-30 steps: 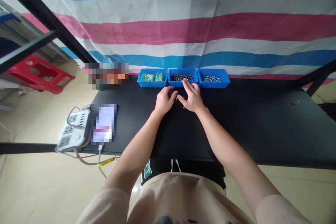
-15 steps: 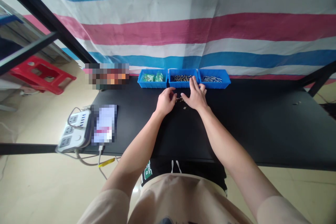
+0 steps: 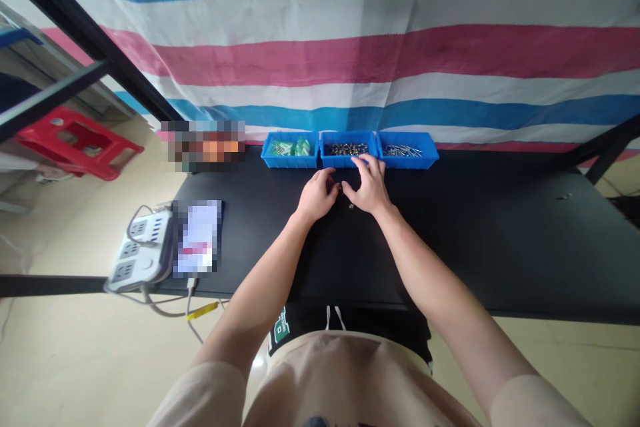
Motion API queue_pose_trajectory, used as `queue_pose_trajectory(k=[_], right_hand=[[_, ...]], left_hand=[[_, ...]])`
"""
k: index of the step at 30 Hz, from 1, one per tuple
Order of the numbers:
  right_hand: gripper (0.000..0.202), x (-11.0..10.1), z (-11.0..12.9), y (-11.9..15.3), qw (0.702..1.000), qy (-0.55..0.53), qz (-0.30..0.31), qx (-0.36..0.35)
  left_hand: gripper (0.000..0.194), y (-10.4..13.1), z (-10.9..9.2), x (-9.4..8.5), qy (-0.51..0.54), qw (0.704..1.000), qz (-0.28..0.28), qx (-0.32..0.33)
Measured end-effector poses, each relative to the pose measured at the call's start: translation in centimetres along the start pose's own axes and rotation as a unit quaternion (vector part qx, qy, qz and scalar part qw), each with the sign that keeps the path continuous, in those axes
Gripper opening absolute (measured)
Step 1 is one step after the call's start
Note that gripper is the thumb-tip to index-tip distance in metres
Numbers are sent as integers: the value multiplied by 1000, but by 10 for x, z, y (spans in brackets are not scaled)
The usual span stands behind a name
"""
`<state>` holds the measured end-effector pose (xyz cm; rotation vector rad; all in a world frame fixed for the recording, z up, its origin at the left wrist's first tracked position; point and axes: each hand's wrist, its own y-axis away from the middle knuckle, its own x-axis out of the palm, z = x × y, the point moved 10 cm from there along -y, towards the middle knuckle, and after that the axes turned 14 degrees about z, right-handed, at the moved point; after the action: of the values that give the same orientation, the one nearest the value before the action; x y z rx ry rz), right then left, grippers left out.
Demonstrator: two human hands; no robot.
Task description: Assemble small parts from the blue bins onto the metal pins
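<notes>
My left hand (image 3: 319, 196) rests on the black tabletop with its fingers curled inward; what lies in them, if anything, is hidden. Facing it, my right hand (image 3: 373, 188) is open, its thumb apart from the arched fingers, which reach the front of the middle blue bin (image 3: 344, 161). That bin holds many small brass-coloured metal pieces (image 3: 345, 149). In the narrow gap between my hands sit small dark metal pieces (image 3: 341, 191), partly covered. One loose brass-coloured piece (image 3: 351, 206) lies just below my right thumb.
Left of the middle bin, another blue bin (image 3: 290, 161) holds green-wrapped pieces; the right one (image 3: 409, 161) holds thin metal pins. A power strip (image 3: 143, 250) and a blurred-out device (image 3: 199, 237) with cables lie at left. Small metal bits (image 3: 565, 197) lie far right.
My right hand has drawn back slightly from the middle bin, its fingers bending and its thumb moving closer to my left hand. The gap between my hands has narrowed.
</notes>
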<state>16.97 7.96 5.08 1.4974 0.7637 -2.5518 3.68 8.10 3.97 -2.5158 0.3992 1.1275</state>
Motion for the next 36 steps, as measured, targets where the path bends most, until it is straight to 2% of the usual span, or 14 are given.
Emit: queue_pose_trajectory(k=[3,5,12,18,36], right_hand=[[39,4,7,0,999,-12,25,-22],[32,9,9,-1,998,-11,52,-26],[30,22,12,-2,994,-1,102,-43],[20,31,14,-2,989,-13,132,-68],[14,35,7,-3,987,-49,142,-61]], left_hand=[[36,0,-1,4,-18,1000,14,2],[36,-1,0,7,-30,999,23,4],[36,-2,1,10,-47,998,35,4],[35,-2,1,11,-49,998,38,3],[31,-2,0,12,-56,997,56,1]])
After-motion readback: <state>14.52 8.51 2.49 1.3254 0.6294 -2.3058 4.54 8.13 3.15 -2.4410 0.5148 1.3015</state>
